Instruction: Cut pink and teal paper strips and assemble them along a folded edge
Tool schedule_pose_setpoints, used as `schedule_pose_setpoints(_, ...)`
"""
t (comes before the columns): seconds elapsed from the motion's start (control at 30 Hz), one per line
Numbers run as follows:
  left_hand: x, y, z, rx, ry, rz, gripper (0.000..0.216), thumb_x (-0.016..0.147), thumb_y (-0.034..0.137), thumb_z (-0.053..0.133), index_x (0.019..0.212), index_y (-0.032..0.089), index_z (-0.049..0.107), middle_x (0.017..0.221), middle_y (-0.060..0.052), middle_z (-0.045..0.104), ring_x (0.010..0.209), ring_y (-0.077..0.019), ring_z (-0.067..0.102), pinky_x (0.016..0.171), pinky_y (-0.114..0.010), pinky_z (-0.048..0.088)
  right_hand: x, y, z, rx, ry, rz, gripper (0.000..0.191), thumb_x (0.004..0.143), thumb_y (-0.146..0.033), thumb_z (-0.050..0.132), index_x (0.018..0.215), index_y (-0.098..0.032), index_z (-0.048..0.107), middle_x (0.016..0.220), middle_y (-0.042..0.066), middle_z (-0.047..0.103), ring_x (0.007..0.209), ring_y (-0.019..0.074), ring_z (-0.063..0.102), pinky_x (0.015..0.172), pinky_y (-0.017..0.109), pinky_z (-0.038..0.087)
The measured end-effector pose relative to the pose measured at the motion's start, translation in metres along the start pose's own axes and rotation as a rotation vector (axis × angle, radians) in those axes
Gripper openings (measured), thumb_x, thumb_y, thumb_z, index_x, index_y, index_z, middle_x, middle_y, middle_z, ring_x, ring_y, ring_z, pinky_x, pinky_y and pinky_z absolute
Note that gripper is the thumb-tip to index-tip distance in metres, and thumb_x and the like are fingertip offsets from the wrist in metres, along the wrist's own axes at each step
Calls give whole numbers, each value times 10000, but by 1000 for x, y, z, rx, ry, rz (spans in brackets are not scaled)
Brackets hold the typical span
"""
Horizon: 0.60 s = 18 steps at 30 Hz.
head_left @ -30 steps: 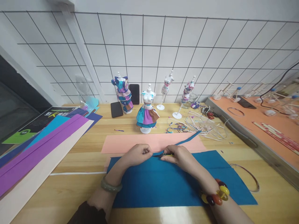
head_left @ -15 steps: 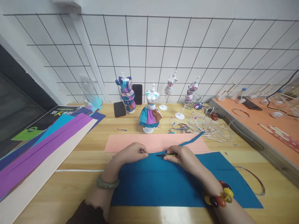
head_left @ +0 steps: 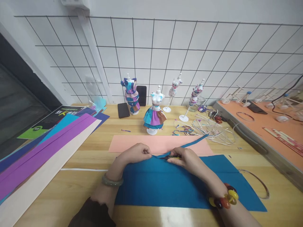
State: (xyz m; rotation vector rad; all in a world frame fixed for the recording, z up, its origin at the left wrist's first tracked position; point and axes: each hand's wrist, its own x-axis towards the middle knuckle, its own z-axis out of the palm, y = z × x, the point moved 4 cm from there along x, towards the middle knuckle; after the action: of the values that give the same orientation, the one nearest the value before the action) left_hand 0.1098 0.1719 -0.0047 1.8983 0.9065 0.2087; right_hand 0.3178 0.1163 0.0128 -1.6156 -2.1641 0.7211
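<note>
A wide sheet of blue crepe paper (head_left: 165, 186) lies before me on the wooden table. My left hand (head_left: 138, 153) pinches its far edge. My right hand (head_left: 183, 157) is closed around small scissors (head_left: 167, 157), whose dark blades point left at that edge, close to my left fingertips. A narrow blue strip (head_left: 195, 142), partly cut from the sheet, runs back and to the right over a pink paper sheet (head_left: 132, 142). Most of the scissor handles are hidden by my right fingers.
A small dress form in a colourful skirt (head_left: 155, 118) stands behind the pink sheet, with several others around it. Tangled cords (head_left: 208, 129) lie at the back right. Coloured paper sheets (head_left: 59, 138) are stacked at left; two phones (head_left: 123, 110) are at the back.
The scissor blades have come further into the paper's edge, and the strip stands a little apart from the sheet near them. The whole view has shifted slightly.
</note>
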Motion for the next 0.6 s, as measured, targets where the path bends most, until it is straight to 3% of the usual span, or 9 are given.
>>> schedule_pose_setpoints(0.6,1,-4,1,0,-13,25,204,729,331,525,727,145,609,619,29,509,574,-103,436,502,-201,319,4,-9,-5,-45,-66,33,317,795,-515,568,776,-203,619,771,37,671,680,185,590,576,254,372)
